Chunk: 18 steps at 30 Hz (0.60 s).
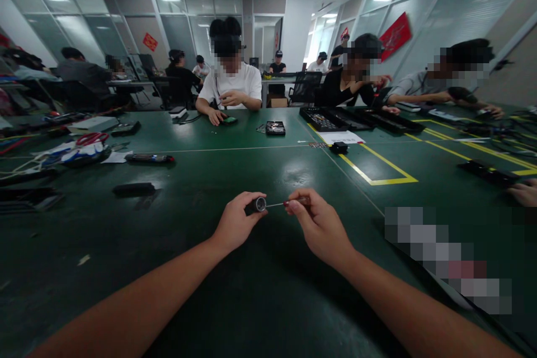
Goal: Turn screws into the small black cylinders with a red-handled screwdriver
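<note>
My left hand is closed around a small dark cylinder with a pale round end face, held just above the green table. My right hand pinches a thin screwdriver with a reddish handle. Its slim metal shaft points left, and its tip meets the cylinder's end. Both hands hover near the table's middle, close together, forearms reaching in from the bottom of the view.
A black flat bar and a dark tool lie to the left, with cables and red loops further left. Black trays and yellow floor-tape lines sit to the right. Several people work across the table.
</note>
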Each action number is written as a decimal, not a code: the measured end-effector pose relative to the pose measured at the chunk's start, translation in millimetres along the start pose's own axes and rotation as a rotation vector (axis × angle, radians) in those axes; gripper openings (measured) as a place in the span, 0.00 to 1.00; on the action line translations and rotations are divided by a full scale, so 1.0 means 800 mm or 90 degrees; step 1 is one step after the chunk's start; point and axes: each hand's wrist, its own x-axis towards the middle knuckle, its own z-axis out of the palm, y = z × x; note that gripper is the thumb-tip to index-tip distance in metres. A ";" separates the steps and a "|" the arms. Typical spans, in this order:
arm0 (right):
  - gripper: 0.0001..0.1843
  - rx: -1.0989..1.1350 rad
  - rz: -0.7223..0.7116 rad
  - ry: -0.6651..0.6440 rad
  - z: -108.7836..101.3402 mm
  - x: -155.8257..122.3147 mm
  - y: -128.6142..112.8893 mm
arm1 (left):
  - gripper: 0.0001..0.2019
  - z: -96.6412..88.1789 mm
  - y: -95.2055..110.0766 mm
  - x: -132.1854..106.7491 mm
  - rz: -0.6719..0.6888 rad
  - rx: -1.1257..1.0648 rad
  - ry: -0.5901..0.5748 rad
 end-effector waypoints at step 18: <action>0.08 -0.019 0.018 0.071 0.001 0.000 -0.001 | 0.16 -0.001 0.003 0.000 -0.013 0.014 -0.006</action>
